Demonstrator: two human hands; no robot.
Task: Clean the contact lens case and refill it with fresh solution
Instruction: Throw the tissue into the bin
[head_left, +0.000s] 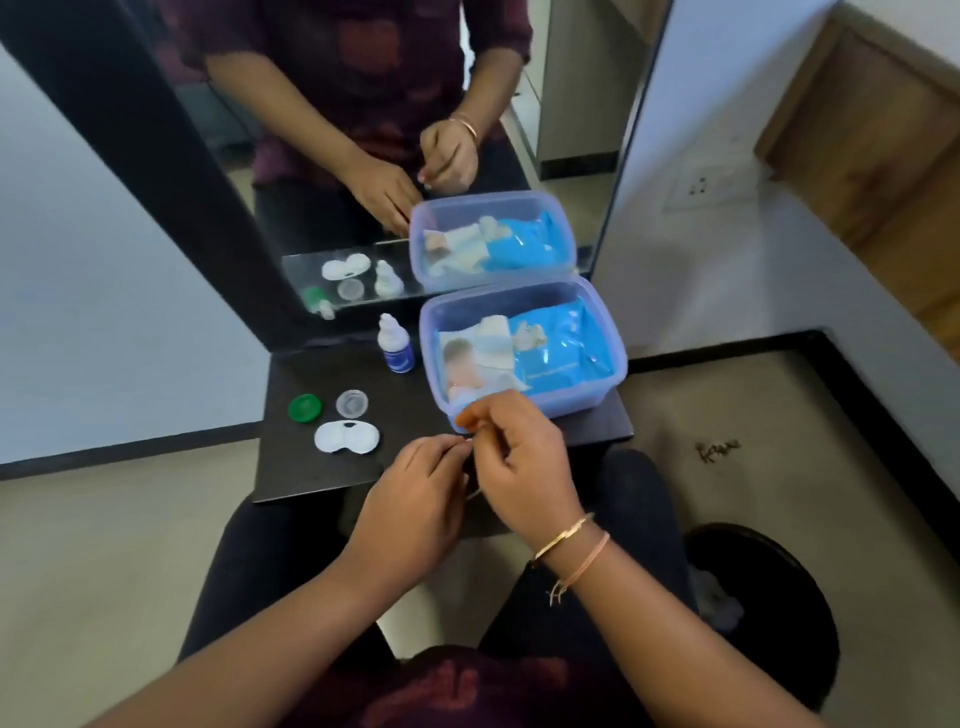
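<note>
The white contact lens case base (346, 438) lies open on the dark table (395, 467) at front left. Its green cap (304, 407) and clear cap (352, 403) lie apart just behind it. A small white solution bottle (395, 345) with a blue label stands capped near the mirror. My right hand (519, 462) hovers over the table's front edge with fingers curled, thumb against forefinger; I see nothing in it. My left hand (415, 509) is beside it, relaxed fingertips meeting the right hand's fingertips. Neither hand touches the case.
A clear plastic box (608, 374) holding a blue wipes pack (561, 348) and folded tissue fills the table's right side. A mirror (363, 130) leans behind the table. A dark round bin (779, 597) stands on the floor at right.
</note>
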